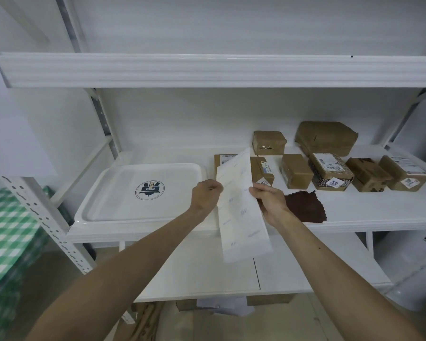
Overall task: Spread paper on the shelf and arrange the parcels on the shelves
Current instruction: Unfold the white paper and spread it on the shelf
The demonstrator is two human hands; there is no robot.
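A folded white paper sheet [239, 207] with faint blue print hangs upright in front of the middle shelf [354, 215]. My left hand [205, 194] pinches its left edge and my right hand [271, 201] grips its right edge. Several brown wrapped parcels [295, 171] with labels lie on the right half of that shelf, behind and to the right of the paper. One parcel [223, 159] is partly hidden behind the sheet.
A white tray [108, 193] with a round dark logo occupies the shelf's left half. A dark brown scrap [305, 205] lies by my right hand. An upper shelf [207, 70] juts out above, a lower shelf [207, 271] below. Green checked material [8, 230] sits at left.
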